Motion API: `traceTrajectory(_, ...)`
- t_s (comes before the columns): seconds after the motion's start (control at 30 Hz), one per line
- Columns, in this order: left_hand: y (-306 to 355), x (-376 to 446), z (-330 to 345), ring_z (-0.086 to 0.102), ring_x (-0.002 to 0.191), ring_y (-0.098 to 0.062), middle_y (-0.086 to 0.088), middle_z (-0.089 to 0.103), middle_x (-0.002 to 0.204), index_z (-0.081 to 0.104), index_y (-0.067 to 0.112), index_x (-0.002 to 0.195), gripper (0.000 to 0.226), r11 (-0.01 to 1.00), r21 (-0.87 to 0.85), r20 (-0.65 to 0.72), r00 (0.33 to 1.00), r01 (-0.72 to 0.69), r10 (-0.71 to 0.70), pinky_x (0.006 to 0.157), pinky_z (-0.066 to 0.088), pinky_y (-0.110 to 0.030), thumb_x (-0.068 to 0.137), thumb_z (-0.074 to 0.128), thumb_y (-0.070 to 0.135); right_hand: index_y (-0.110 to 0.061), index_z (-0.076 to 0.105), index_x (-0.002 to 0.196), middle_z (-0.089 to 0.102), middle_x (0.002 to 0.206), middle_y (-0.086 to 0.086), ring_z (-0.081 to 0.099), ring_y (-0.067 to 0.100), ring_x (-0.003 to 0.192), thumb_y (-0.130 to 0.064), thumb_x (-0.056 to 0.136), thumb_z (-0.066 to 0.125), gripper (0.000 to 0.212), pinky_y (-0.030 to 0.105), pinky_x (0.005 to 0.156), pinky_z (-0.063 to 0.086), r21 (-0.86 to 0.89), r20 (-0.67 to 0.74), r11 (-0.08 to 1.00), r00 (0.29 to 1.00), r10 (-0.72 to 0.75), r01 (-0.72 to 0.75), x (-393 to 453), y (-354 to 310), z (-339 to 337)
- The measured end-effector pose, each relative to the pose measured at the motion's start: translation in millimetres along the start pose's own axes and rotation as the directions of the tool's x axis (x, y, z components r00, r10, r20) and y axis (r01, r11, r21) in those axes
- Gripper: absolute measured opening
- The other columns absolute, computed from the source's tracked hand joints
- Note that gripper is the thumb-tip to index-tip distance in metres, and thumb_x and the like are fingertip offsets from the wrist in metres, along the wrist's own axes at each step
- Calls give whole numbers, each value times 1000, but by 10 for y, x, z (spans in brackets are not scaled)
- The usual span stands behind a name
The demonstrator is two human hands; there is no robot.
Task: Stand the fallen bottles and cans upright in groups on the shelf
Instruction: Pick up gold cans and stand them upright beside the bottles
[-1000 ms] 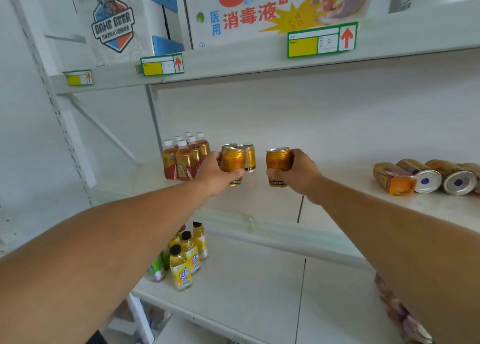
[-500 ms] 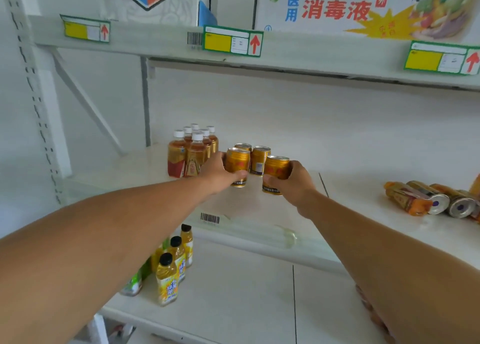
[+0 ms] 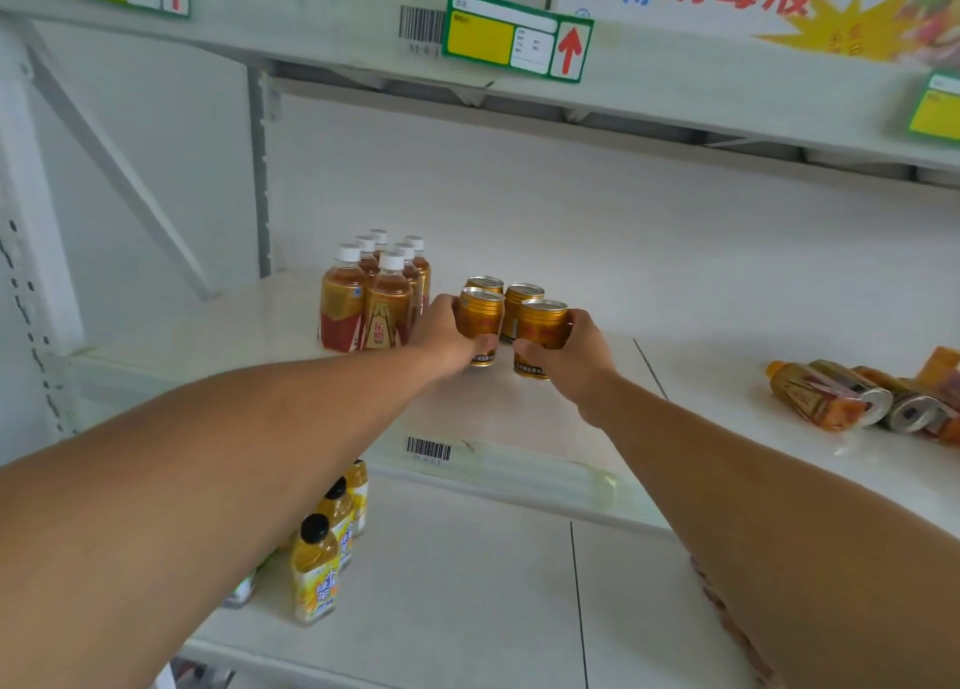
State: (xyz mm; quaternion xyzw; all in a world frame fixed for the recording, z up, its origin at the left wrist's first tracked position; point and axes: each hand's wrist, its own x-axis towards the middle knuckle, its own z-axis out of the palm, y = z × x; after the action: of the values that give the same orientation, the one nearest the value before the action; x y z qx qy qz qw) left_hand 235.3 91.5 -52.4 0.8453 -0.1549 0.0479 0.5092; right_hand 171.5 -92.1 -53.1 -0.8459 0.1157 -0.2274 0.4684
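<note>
On the white middle shelf [image 3: 519, 418] my left hand [image 3: 441, 332] grips a gold can [image 3: 480, 316] and my right hand [image 3: 571, 361] grips a second gold can [image 3: 541, 327]. Both cans are upright, side by side, their bases at the shelf. Two more gold cans [image 3: 522, 298] stand upright right behind them. To the left stands a cluster of several amber bottles with white caps [image 3: 371, 298]. At the far right a fallen amber bottle [image 3: 810, 394] and fallen cans [image 3: 883, 402] lie on their sides.
The shelf above [image 3: 322, 49] carries yellow price tags and boxes. The lower shelf [image 3: 467, 584] holds upright yellow juice bottles with black caps [image 3: 317, 569] at its left. A diagonal bracket and upright post close the left side.
Both hands moved the two cans inward and down next to the two standing cans. The camera came closer and shifted left.
</note>
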Motion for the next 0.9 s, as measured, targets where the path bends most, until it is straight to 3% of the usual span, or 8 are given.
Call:
traceTrajectory(0.23, -66, 132, 23, 61, 131, -27, -5, 65, 143, 53, 16, 148, 73, 1000, 15, -63, 998, 27, -26, 111, 49, -44, 87, 90, 30, -27, 52, 139, 54, 100, -24, 60, 15, 103, -37, 84, 89, 67, 21, 64, 41, 20, 7, 1000, 1000, -21, 21, 207, 97, 144)
traceTrajectory(0.47, -192, 257, 103, 57, 139, -26, -4, 60, 152, 48, 17, 155, 79, 1000, -3, -56, 998, 29, -29, 117, 45, -47, 88, 88, 32, -25, 56, 136, 61, 113, -9, 60, 18, 105, -37, 83, 89, 64, 37, 89, 52, -19, -12, 999, 999, -44, 44, 328, 185, 310)
traceTrajectory(0.7, -281, 403, 128, 56, 139, -25, -4, 59, 152, 46, 18, 156, 77, 990, 144, -10, 1000, -10, 12, 116, 45, -45, 92, 83, 40, -25, 60, 139, 60, 112, -10, 56, 14, 102, -39, 82, 90, 66, 30, 86, 43, -73, -26, 995, 998, -66, 64, 416, 232, 361)
traceTrajectory(0.9, -371, 413, 162, 62, 133, -25, -4, 67, 144, 57, 20, 149, 63, 977, 198, -5, 997, -79, 81, 112, 48, -43, 95, 77, 46, -27, 59, 140, 69, 131, 0, 64, 25, 119, -43, 83, 86, 65, 41, 99, 54, -93, -38, 993, 997, -70, 67, 398, 256, 417)
